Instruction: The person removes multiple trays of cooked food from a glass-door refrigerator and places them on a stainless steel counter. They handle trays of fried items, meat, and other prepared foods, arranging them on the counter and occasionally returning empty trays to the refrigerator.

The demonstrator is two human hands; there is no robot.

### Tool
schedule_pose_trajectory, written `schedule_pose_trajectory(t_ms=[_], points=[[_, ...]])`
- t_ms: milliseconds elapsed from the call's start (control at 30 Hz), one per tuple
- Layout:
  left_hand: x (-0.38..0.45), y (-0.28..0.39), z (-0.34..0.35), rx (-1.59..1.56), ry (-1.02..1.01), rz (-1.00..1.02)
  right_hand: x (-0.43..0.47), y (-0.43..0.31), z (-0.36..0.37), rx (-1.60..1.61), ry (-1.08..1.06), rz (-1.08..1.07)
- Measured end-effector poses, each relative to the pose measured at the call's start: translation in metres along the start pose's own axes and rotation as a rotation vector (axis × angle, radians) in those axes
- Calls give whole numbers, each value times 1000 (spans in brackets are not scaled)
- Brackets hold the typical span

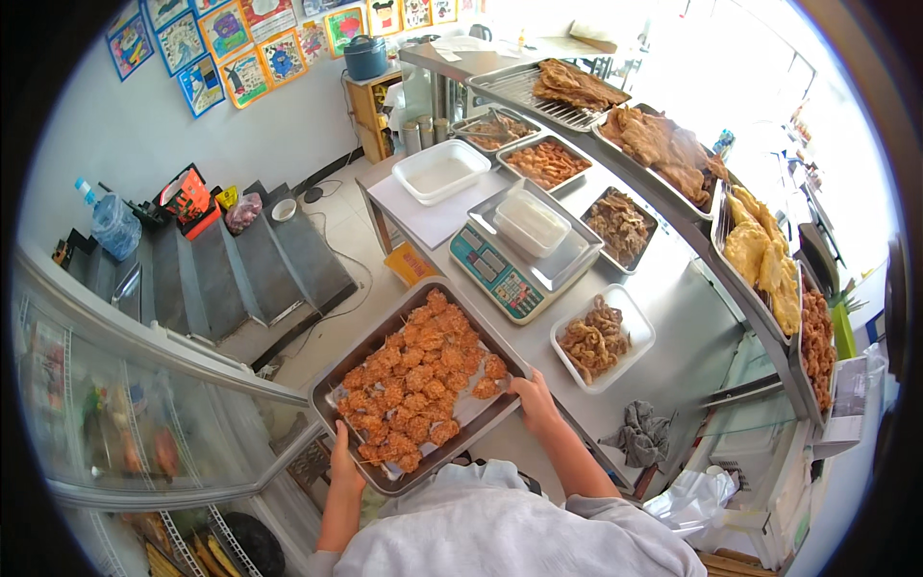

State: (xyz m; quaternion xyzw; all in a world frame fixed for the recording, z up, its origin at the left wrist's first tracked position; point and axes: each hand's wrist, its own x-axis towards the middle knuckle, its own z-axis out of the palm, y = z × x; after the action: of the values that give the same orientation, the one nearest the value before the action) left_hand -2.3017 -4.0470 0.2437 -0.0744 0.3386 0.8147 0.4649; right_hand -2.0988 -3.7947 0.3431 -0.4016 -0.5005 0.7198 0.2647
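A deep metal tray (515, 358) filled with orange-brown breaded fried pieces (418, 360) is held between my two hands, in front of my body. My left hand (345, 453) grips its near left edge, the thumb up along the wall. At the right corner, my right hand (532, 395) holds the rim, fingers partly hidden. A bare strip of the tray's lining shows near the right side. Beyond the tray, on the steel counter, stand a digital scale (497, 268) with white plastic containers (532, 222) on its pan, and a white tub (645, 339) of fried strips.
A raised shelf (692, 241) with trays of fried food curves along the right. A glass-door fridge (144, 404) stands at left, beside dark steps (241, 267) holding a water bottle (115, 225). A grey cloth (640, 434) lies on the counter; a cable crosses the floor.
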Motion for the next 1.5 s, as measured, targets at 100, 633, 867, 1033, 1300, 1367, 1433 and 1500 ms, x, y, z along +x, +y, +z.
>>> schedule_pose_trajectory(t_ms=[100,633,867,1033,1300,1367,1433,1500], points=[[12,12,-2,16,-130,-67,-12,0,3,-119,-11,-115],[47,51,32,219,-93,-143,9,-16,-3,-170,175,58],[55,65,55,130,-149,-129,-5,-42,1,-89,124,-112],[64,90,70,330,-22,-123,1,-47,16,126,190,7],[58,106,95,441,-79,-36,15,-31,-1,285,338,31],[59,108,94,473,-66,-42,16,-25,1,207,291,93],[68,116,90,423,-12,-129,18,-22,10,55,303,133],[72,121,83,409,-30,-125,14,-25,19,75,310,150]])
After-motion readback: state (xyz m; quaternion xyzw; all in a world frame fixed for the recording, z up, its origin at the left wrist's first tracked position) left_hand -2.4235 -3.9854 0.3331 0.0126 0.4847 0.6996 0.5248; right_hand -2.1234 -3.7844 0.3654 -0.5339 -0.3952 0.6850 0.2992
